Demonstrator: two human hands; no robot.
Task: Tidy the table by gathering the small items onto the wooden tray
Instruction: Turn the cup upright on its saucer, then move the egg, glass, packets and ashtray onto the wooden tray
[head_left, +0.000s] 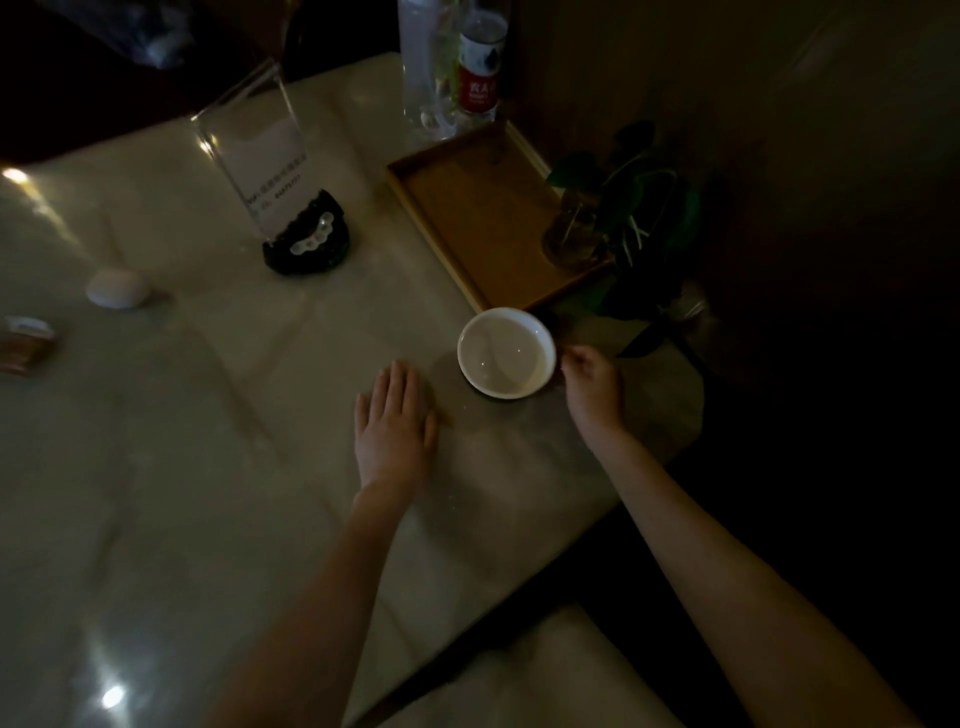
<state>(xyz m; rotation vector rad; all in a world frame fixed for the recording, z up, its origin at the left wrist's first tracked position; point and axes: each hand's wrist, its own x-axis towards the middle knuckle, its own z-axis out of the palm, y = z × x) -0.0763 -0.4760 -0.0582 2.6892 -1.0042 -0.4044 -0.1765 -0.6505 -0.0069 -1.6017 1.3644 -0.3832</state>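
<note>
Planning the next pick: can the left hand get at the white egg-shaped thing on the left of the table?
Probably yes. The left hand lies flat and empty on the table, and only bare tabletop shows between it and the white egg-shaped thing.

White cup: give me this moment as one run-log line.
right hand: gripping white cup at its side | left hand: flat on table | wooden tray: cup not on it yet
</note>
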